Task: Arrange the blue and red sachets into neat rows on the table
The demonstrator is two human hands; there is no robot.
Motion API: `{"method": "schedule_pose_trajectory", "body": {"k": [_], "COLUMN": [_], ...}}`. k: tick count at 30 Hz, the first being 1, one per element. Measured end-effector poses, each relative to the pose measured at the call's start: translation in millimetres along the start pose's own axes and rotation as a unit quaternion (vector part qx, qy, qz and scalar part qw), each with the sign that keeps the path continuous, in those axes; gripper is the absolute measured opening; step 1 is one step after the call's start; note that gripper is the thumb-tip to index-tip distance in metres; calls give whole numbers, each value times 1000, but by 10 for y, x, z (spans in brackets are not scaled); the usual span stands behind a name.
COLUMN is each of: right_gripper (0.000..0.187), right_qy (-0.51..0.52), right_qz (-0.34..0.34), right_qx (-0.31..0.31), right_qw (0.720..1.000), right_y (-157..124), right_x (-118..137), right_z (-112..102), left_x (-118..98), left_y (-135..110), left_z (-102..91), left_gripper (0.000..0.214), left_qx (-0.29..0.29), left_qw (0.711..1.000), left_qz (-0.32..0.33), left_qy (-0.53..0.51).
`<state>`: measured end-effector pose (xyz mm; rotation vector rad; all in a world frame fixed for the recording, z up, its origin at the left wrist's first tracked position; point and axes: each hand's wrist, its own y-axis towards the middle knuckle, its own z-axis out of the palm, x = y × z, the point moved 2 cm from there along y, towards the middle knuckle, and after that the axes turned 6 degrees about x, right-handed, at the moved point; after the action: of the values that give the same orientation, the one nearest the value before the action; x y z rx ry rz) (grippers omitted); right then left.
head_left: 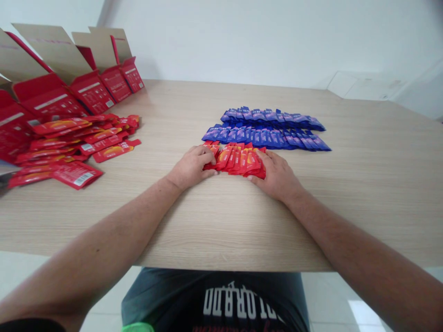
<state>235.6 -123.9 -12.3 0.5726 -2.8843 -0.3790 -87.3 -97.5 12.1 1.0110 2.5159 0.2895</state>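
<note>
A row of overlapping red sachets (238,159) lies in front of me on the table. My left hand (194,166) is curled around the row's left end, thumb at the front and fingers over the back. At the right end, my right hand (276,173) presses its fingers over the last sachets, with its thumb along the front edge. Just behind the red row lie two rows of blue sachets, a nearer blue row (266,137) and a farther blue row (273,117). The fingertips of both hands are partly hidden among the red sachets.
At the left, a loose pile of red sachets (116,151) is heaped on the wooden table (228,221). Behind it stand several open red cartons (92,92) with raised flaps. A white wall (259,41) borders the table's far side.
</note>
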Motion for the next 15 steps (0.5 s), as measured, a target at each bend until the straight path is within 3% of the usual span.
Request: {"method": "schedule_pose_trajectory", "body": {"k": [3,8,15], "right_gripper": [95,94,93], "right_qy": [1,9,26], "right_qz": [-1,-7,-8], "right_qx": [-1,-9,-15], "right_qw": [1000,1000,1000], "right_y": [-7,-26,-43], "right_x": [6,-1,-69], "right_z": [-4,-19,15], "left_x": [-13,82,182], "left_y": [-14,-64,-100], "left_z": [-34,-148,-211], "left_gripper": [39,88,98], "left_qx": [-27,-27,15], "left_qw": [1000,998,993], "left_qz": [2,-51,-101], "left_qy": [2,-29,-59]}}
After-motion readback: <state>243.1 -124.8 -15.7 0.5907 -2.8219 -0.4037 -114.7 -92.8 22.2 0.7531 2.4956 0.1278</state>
